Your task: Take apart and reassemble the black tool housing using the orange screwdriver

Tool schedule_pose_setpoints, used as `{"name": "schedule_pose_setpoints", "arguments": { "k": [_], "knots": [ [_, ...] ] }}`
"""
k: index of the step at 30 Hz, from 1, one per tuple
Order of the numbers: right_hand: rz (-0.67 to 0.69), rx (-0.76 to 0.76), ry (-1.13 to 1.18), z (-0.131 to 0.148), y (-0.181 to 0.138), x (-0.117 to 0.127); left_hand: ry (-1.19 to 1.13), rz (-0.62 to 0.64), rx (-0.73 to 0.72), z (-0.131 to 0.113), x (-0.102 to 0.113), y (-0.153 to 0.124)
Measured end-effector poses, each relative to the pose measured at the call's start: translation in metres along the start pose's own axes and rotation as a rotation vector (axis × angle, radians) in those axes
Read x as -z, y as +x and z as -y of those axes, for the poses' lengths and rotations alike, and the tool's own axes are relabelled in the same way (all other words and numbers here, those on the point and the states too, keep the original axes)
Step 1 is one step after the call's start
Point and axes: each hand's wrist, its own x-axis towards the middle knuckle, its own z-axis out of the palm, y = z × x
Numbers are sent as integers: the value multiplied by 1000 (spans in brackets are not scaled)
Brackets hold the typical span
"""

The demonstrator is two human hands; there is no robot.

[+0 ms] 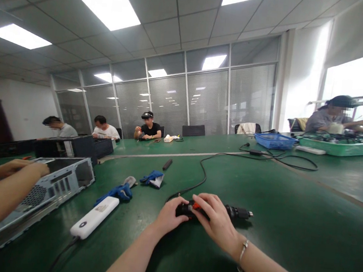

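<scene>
A black electric screwdriver (236, 212) with orange parts lies along the green table, its metal tip pointing right. My left hand (171, 215) is closed around its rear end, thumb toward me. Over the middle of the tool, my right hand (213, 217) grips from above, with fingertips at an orange part near the left hand. Both palms and part of the tool's body are hidden from view. From the rear end a black cord (204, 173) runs back across the table.
A white power strip (95, 218) and blue-grey gloves (123, 192) lie left of my hands. Another person's arms (17, 183) reach into an open computer case (76, 174). Blue (274, 141) and green baskets (345, 148) stand at the back right. Several people sit around.
</scene>
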Motion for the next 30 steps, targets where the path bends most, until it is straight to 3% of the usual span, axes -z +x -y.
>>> {"name": "schedule_pose_setpoints", "arguments": {
  "k": [30],
  "knots": [
    [-16,-85,112,-2,-1,-2,24,11,6,-1,1,-1]
  ]
}}
